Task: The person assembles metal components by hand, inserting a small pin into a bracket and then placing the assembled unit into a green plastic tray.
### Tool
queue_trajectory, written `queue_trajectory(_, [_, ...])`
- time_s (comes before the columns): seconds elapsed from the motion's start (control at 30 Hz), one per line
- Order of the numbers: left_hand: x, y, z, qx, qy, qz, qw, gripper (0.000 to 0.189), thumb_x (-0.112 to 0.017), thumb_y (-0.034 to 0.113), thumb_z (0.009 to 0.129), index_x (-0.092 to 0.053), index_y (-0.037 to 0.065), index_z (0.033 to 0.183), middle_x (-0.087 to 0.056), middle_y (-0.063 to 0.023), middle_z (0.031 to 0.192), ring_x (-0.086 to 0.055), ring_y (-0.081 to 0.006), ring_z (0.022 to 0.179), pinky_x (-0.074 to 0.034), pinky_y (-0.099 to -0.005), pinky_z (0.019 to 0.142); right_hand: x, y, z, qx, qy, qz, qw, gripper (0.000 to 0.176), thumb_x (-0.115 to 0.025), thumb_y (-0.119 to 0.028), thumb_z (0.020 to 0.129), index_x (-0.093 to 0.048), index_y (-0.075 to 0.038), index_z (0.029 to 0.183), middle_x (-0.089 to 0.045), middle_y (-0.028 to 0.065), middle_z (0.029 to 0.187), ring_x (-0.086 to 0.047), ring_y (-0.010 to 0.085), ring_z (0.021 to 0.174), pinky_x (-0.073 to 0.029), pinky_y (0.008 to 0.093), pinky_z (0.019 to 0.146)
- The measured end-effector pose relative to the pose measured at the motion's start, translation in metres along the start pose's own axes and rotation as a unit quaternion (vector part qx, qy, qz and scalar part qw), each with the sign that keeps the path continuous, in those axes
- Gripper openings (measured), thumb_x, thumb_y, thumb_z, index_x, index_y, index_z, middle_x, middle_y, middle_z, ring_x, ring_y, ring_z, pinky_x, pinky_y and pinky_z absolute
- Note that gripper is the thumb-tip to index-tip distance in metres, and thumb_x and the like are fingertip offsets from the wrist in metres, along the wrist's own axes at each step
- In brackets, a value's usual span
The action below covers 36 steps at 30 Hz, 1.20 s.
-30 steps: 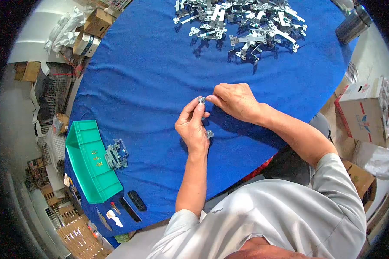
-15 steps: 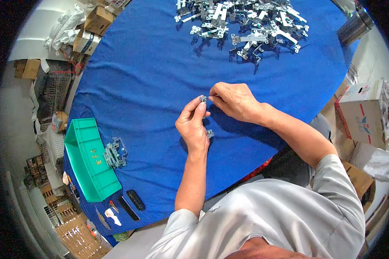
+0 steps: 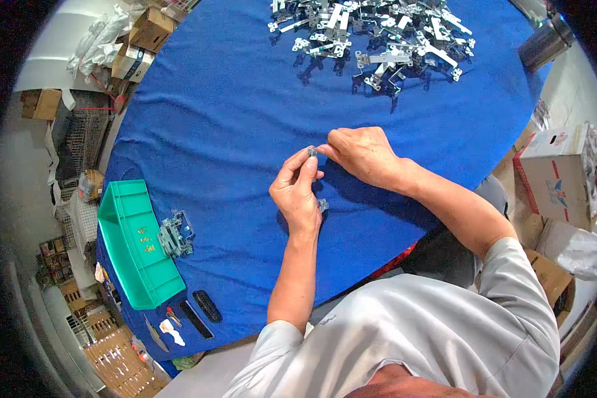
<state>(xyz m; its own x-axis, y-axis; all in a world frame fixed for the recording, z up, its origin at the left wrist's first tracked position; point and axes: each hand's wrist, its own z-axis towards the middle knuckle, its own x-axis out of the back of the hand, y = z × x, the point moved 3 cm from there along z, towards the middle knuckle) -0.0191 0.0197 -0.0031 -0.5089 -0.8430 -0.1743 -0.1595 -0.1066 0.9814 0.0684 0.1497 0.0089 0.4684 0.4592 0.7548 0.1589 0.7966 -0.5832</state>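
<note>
My left hand grips a shiny metal hinge between thumb and fingers, its small end showing above the thumb tip. Another metal end pokes out beside the palm, and the stretch between is covered by the hand. My right hand is closed in a pinch, thumb and forefinger right at the hinge's upper end. I cannot tell what those fingertips hold.
A heap of metal hinges lies at the far side of the blue cloth. On the left, a green bin contains small brass-coloured pieces. Beside it sits a stack of hinges, with a black strip nearer me.
My right fingertips have shifted slightly left and up against the hinge's end. The hinge end has turned a little in my left hand, which stays in place.
</note>
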Motion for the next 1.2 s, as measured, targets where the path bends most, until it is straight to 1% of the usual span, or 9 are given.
queue_trajectory(0.2, [0.004,-0.003,0.002,0.002,0.010,-0.007,1.000,0.019,-0.070,-0.001,0.087,-0.071,-0.003,0.106,-0.073,-0.0096,0.097,-0.064,-0.0092,0.068,-0.050,-0.0191,0.057,0.001,-0.001,-0.001,-0.007,0.018,0.031,0.999,0.028,-0.064,-0.028,0.093,-0.057,-0.006,0.079,-0.061,0.0135,0.067,-0.064,0.0352,0.064,-0.047,0.0461,0.055])
queue_trajectory(0.3, [0.004,-0.003,0.001,0.007,0.013,-0.016,1.000,0.019,-0.070,-0.002,0.087,-0.071,-0.003,0.106,-0.073,-0.0099,0.097,-0.064,-0.0094,0.068,-0.050,-0.0190,0.058,0.000,-0.001,-0.001,-0.010,-0.020,-0.018,1.000,0.023,-0.065,-0.026,0.092,-0.058,-0.005,0.084,-0.062,0.0134,0.070,-0.064,0.0346,0.066,-0.048,0.0460,0.056])
queue_trajectory(0.37, [0.004,-0.002,0.002,0.022,0.015,-0.006,1.000,0.020,-0.070,-0.002,0.087,-0.070,-0.003,0.107,-0.073,-0.0099,0.095,-0.064,-0.0097,0.067,-0.049,-0.0189,0.056,0.002,0.002,-0.003,0.013,0.024,0.048,0.998,0.018,-0.066,-0.021,0.091,-0.059,-0.005,0.089,-0.064,0.0136,0.075,-0.065,0.0333,0.069,-0.048,0.0452,0.058])
queue_trajectory(0.47, [0.004,-0.002,0.003,0.015,0.007,-0.014,1.000,0.021,-0.070,-0.001,0.087,-0.070,-0.003,0.108,-0.073,-0.0099,0.094,-0.064,-0.0091,0.065,-0.046,-0.0182,0.051,0.003,0.002,-0.003,0.014,0.037,0.085,0.996,0.015,-0.068,-0.016,0.089,-0.058,-0.005,0.091,-0.063,0.0130,0.080,-0.064,0.0320,0.072,-0.048,0.0435,0.059])
queue_trajectory(0.6, [0.005,-0.003,0.004,0.013,0.012,-0.039,0.999,0.022,-0.071,0.000,0.087,-0.069,-0.003,0.109,-0.073,-0.0097,0.092,-0.063,-0.0089,0.064,-0.043,-0.0178,0.048,0.006,-0.001,-0.003,0.038,0.055,0.074,0.995,0.015,-0.068,-0.013,0.088,-0.058,-0.005,0.093,-0.060,0.0118,0.081,-0.063,0.0315,0.071,-0.048,0.0420,0.059])
queue_trajectory(0.67, [0.006,-0.002,0.003,0.032,0.010,-0.021,0.999,0.022,-0.071,0.001,0.087,-0.069,-0.004,0.109,-0.072,-0.0100,0.093,-0.064,-0.0093,0.065,-0.044,-0.0179,0.049,0.011,-0.004,-0.002,0.035,0.054,0.083,0.994,0.013,-0.064,-0.018,0.090,-0.057,-0.007,0.093,-0.060,0.0123,0.081,-0.063,0.0341,0.075,-0.050,0.0445,0.062])
queue_trajectory(0.9, [0.005,-0.001,0.003,0.027,-0.001,-0.018,0.999,0.022,-0.071,0.000,0.087,-0.069,-0.004,0.108,-0.072,-0.0107,0.095,-0.064,-0.0101,0.067,-0.047,-0.0186,0.053,0.007,-0.002,-0.002,0.040,0.047,0.081,0.995,0.013,-0.064,-0.017,0.090,-0.057,-0.007,0.094,-0.060,0.0125,0.081,-0.063,0.0344,0.076,-0.050,0.0450,0.062])
queue_trajectory(1.1, [0.003,-0.003,0.003,0.011,-0.006,-0.040,0.999,0.020,-0.069,-0.004,0.087,-0.069,-0.006,0.106,-0.071,-0.0121,0.097,-0.066,-0.0119,0.074,-0.055,-0.0220,0.062,0.004,-0.001,-0.002,0.042,0.036,0.094,0.994,0.014,-0.064,-0.018,0.091,-0.057,-0.007,0.093,-0.061,0.0133,0.082,-0.063,0.0354,0.076,-0.050,0.0461,0.063])
queue_trajectory(1.2, [0.002,-0.003,0.001,-0.015,-0.002,-0.022,1.000,0.020,-0.068,-0.005,0.087,-0.070,-0.006,0.106,-0.071,-0.0127,0.100,-0.067,-0.0129,0.080,-0.057,-0.0231,0.065,0.005,-0.001,-0.003,0.058,0.062,0.088,0.992,0.014,-0.066,-0.015,0.091,-0.058,-0.005,0.089,-0.059,0.0134,0.075,-0.062,0.0343,0.068,-0.048,0.0430,0.057])
